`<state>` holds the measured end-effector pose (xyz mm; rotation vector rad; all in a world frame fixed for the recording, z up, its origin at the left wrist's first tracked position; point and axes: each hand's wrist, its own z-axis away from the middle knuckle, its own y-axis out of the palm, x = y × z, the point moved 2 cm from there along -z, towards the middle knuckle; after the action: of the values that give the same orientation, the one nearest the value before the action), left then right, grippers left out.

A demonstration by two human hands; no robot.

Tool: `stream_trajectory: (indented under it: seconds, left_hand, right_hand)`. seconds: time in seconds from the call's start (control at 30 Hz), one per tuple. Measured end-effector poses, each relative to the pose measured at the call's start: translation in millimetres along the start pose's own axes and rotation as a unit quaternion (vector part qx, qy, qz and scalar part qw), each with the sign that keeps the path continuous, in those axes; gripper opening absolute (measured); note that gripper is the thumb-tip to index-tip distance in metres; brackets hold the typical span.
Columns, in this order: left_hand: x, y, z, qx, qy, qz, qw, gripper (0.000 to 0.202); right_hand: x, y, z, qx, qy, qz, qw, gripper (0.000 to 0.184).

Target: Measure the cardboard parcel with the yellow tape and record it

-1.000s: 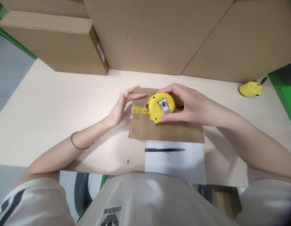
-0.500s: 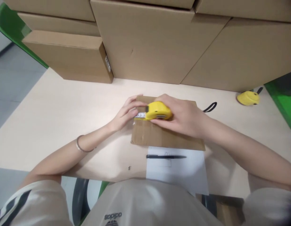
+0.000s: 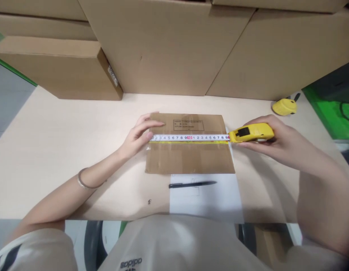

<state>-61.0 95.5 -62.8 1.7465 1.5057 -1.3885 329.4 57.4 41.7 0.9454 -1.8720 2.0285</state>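
A small brown cardboard box with a printed label lies flat on the table. The white blade of a tape measure stretches straight across its top from the left edge to just about the right edge. My left hand is at the box's left edge, its thumb pressing the blade's end and its fingers laid over the box. Just beyond the right edge, my right hand grips the yellow tape measure case. Partly under the box, a white sheet of paper sticks out with a black pen on it.
Large cardboard boxes form a wall along the table's back. A flatter box stands at the back left. A second yellow tape measure rests at the back right. The table's front edge runs close to my body.
My right hand has moved right with the tape measure case, drawing the blade out across the box. My left hand stays at the left edge. The whole view has shifted slightly.
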Motion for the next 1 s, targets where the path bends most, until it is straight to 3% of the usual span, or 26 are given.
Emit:
stream_trajectory:
  seconds: [0.1, 0.17, 0.27, 0.37, 0.43, 0.53, 0.6, 0.67, 0.73, 0.8, 0.87, 1.0]
  left_hand:
    - [-0.4, -1.8, -0.1, -0.004, -0.008, -0.003, 1.000, 0.038]
    - [1.2, -0.9, 0.2, -0.007, -0.013, -0.005, 1.000, 0.039]
    - [5.4, 5.0, 0.0, -0.034, -0.027, 0.027, 0.999, 0.041]
    - [4.9, 10.6, -3.0, -0.066, -0.060, 0.106, 0.990, 0.064]
    - [-4.2, 8.3, -6.0, -0.073, -0.088, 0.127, 0.985, 0.079]
    - [-38.2, -3.3, -8.4, -0.086, -0.065, 0.008, 0.994, 0.072]
    - [-70.7, -4.6, -5.7, -0.078, 0.010, -0.153, 0.985, 0.045]
    - [-99.9, 6.5, 1.5, -0.062, 0.079, -0.226, 0.969, 0.033]
    - [-117.6, 29.6, 11.0, 0.010, 0.131, -0.263, 0.956, 0.034]
    - [-122.8, 54.1, 19.9, 0.053, 0.179, -0.307, 0.933, 0.040]
    - [-119.4, 70.8, 25.5, 0.051, 0.226, -0.344, 0.910, 0.042]
    - [-110.3, 78.3, 26.3, 0.061, 0.302, -0.422, 0.853, 0.046]
  right_hand:
    - [20.5, -7.4, -11.5, 0.038, -0.053, 0.059, 0.996, 0.039]
    - [44.7, 0.2, -27.7, 0.061, -0.105, 0.076, 0.990, 0.039]
    - [93.7, 35.8, -60.8, 0.095, -0.187, 0.105, 0.972, 0.033]
    - [138.7, 73.5, -86.9, 0.127, -0.274, 0.108, 0.947, 0.028]
    - [155.0, 81.3, -93.9, 0.137, -0.326, 0.096, 0.931, 0.030]
    - [152.4, 61.8, -88.1, 0.152, -0.375, 0.040, 0.914, 0.032]
    - [136.9, 39.6, -75.9, 0.175, -0.375, -0.018, 0.910, 0.026]
    - [117.9, 22.1, -60.6, 0.209, -0.342, -0.061, 0.914, 0.022]
    - [102.2, 15.1, -46.2, 0.250, -0.302, -0.080, 0.916, 0.023]
    - [93.5, 17.3, -36.4, 0.286, -0.277, -0.078, 0.914, 0.022]
    - [91.0, 23.3, -33.3, 0.310, -0.270, -0.066, 0.909, 0.021]
    - [92.9, 27.3, -46.1, 0.320, -0.276, -0.023, 0.906, 0.023]
